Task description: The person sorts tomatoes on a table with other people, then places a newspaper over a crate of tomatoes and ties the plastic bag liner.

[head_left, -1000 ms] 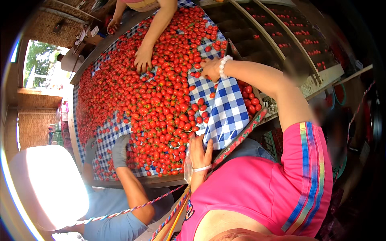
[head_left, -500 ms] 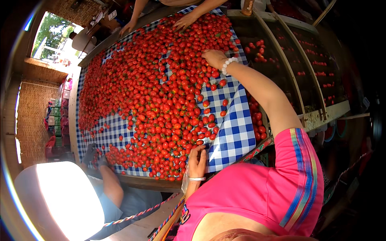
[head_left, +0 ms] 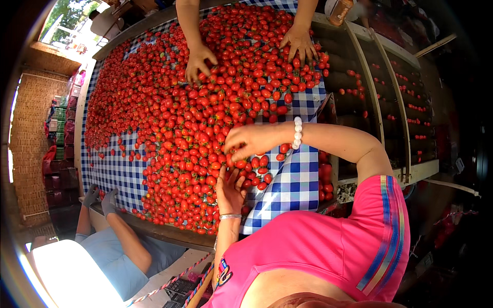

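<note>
Small oval red tomatoes (head_left: 190, 136) cover most of a blue-and-white checked cloth (head_left: 292, 187) on the table. My right hand (head_left: 254, 139), a white bead bracelet at its wrist, reaches in over the tomatoes from the right. Its fingers are apart, bent and slightly blurred; I see nothing held in them. Just nearer to me, my left hand (head_left: 229, 192) lies at the pile's edge with fingers spread and nothing visible in it. A silvery bangle circles that wrist. Several tomatoes lie between and beside my two hands.
Across the table, a person's left-side hand (head_left: 199, 62) and right-side hand (head_left: 300, 43) rest on tomatoes. Another person's gloved hand (head_left: 109, 201) is at the near left edge. Right of the table stands a wooden-framed roller rack (head_left: 365, 66) carrying tomatoes; a bottle (head_left: 340, 13) stands behind it.
My right hand has come nearer and leftward, close to my left hand, which has shifted left and away from me. The hands across have moved apart and further over the pile. The view has shifted.
</note>
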